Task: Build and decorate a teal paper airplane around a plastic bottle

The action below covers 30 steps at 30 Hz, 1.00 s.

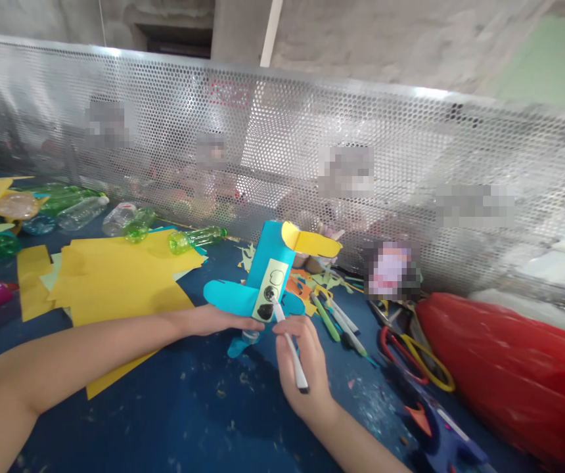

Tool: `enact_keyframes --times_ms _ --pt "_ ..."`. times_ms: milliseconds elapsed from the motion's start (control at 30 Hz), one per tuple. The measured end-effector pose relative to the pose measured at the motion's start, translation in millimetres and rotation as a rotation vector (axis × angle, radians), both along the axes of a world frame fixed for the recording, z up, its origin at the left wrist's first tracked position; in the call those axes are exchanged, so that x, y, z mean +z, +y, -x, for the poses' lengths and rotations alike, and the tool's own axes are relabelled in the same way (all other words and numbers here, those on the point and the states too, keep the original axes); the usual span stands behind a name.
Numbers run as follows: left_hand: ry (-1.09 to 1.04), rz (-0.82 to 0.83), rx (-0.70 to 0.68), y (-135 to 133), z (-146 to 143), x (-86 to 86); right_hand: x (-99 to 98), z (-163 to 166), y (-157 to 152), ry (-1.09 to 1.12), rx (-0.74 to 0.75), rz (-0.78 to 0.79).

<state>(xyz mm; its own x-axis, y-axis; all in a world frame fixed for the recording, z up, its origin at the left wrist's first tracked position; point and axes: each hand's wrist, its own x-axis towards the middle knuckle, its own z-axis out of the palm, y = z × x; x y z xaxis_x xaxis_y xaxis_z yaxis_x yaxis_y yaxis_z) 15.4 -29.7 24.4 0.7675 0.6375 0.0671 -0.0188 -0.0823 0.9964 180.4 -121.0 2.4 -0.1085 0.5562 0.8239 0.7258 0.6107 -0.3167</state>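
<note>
A blue paper craft (267,253) with wing-like flaps and a yellow paper piece (316,243) at its top stands tilted over the table. On its front is a pale strip (269,289) bearing black-inked shapes, some filled in. My left hand (223,320) holds the craft low down, its fingers partly behind the blue paper. A clear bottle neck (250,335) shows near those fingers. My right hand (305,361) is closed round a white marker (292,351), whose tip meets the strip at a dark round mark.
Yellow paper sheets (125,269) lie at left, with plastic bottles (83,213) behind. Several markers (344,318), paper scraps (302,286), scissors (410,358), a blue glue gun (445,427) and a red bag (514,368) are at right. A perforated metal screen (164,125) spans the back; people are beyond it.
</note>
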Motion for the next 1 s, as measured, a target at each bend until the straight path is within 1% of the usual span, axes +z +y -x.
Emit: enact_keyframes --times_ms 200,267,400,467,600,733,1000 --pt "-0.035 0.015 -0.040 7.2 -2.4 -14.2 -1.5 -0.9 0.8 0.005 0.001 0.006" --pt "-0.039 0.018 -0.041 6.8 -2.2 -12.9 -1.1 -0.8 0.6 0.001 0.012 0.013" --pt "-0.044 0.015 -0.052 1.7 -0.4 -1.6 0.2 -0.6 0.1 -0.012 0.018 0.010" --pt "-0.025 0.027 -0.035 -0.3 0.2 2.2 0.3 -0.4 0.2 -0.015 0.011 0.008" --pt "0.004 0.033 -0.015 0.3 -0.3 -0.8 -0.2 0.0 0.7 -0.005 -0.017 0.003" --pt "0.017 0.037 -0.005 2.2 -0.6 -5.0 0.3 0.0 0.2 -0.002 -0.010 -0.001" --pt "-0.003 0.017 -0.029 0.2 0.1 0.9 1.6 -0.2 0.1 -0.013 0.001 -0.004"
